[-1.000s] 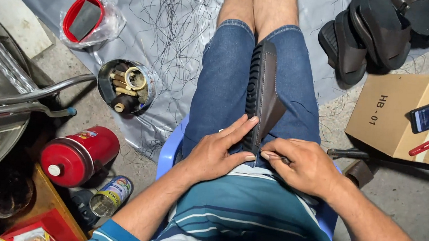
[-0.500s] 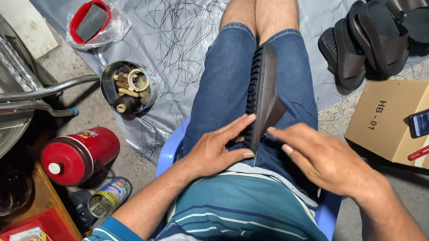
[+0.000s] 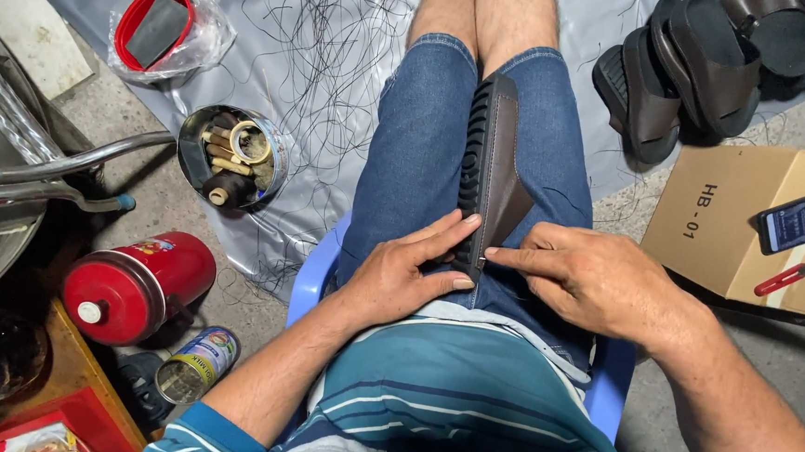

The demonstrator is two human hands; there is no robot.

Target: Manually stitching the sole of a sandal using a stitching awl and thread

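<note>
Between the knees, on the lap, stands a dark sandal sole point(image 3: 488, 171) on edge, its ribbed tread facing left. Since half a second ago, the right hand point(image 3: 595, 280) has drawn back in, fingers together and pinching at the near end, while the left hand point(image 3: 409, 273) stays spread, bracing that end. Work there resumes.

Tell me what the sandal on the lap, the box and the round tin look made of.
Sandal: likely moulded black rubber sole, going by its ridges, with a matte brown strap, leather or imitation. Box: plain brown corrugated cardboard, matte. Round tin: thin shiny metal, judging by its bright rim.
</note>
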